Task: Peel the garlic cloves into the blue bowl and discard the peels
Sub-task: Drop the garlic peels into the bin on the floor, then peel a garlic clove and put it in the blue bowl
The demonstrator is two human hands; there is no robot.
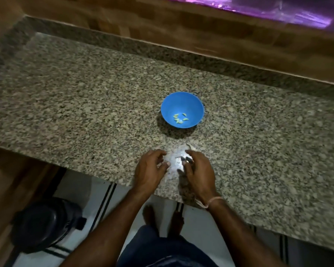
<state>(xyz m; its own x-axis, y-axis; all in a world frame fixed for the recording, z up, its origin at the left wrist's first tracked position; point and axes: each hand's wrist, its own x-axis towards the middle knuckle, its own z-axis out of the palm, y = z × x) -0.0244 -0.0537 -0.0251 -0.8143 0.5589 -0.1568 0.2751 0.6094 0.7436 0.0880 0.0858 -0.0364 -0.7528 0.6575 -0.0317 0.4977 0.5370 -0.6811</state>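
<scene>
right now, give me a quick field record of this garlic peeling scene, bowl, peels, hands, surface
bowl: round blue plastic bowl, upright on the counter
bowl contents: several small pale peeled garlic cloves
peels: whitish papery pile of garlic peels at the counter's near edge
left hand: cupped beside the pile
right hand: fingers curled at the pile
surface: speckled granite countertop

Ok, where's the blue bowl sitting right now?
In the head view, the blue bowl stands on the granite counter near the middle, just beyond both hands, with peeled cloves in its bottom.
</scene>
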